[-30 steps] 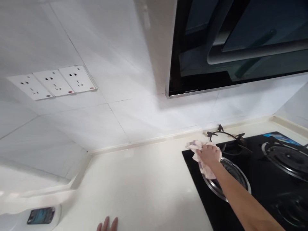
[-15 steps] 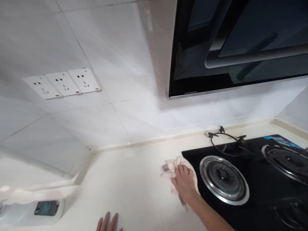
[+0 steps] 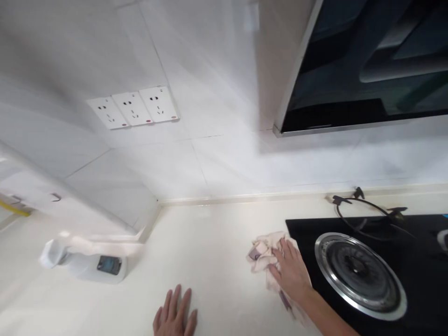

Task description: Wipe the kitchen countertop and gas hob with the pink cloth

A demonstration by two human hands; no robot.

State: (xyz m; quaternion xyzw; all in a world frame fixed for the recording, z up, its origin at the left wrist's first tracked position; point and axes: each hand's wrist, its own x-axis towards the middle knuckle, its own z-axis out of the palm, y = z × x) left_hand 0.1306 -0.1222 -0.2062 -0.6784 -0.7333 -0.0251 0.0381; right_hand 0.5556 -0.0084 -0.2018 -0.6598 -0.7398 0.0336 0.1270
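Observation:
A crumpled pale pink cloth with a darker printed patch lies on the cream countertop, against the left edge of the black gas hob. My right hand presses down on this cloth and holds it, fingers pointing toward the wall. Part of the cloth is hidden beneath the palm and wrist. At the bottom of the view, my left hand rests flat on the countertop, fingers spread, with nothing in it.
A white spray bottle lies on its side at the left. On the hob are a round burner and, behind it, a dark pan support. A glossy black range hood overhangs at the upper right. White sockets sit on the wall.
The view has swung left, so the spray bottle shows whole and less of the hob is seen. More of my left hand has come into view. My right hand stays on the cloth, nearer me along the hob's edge.

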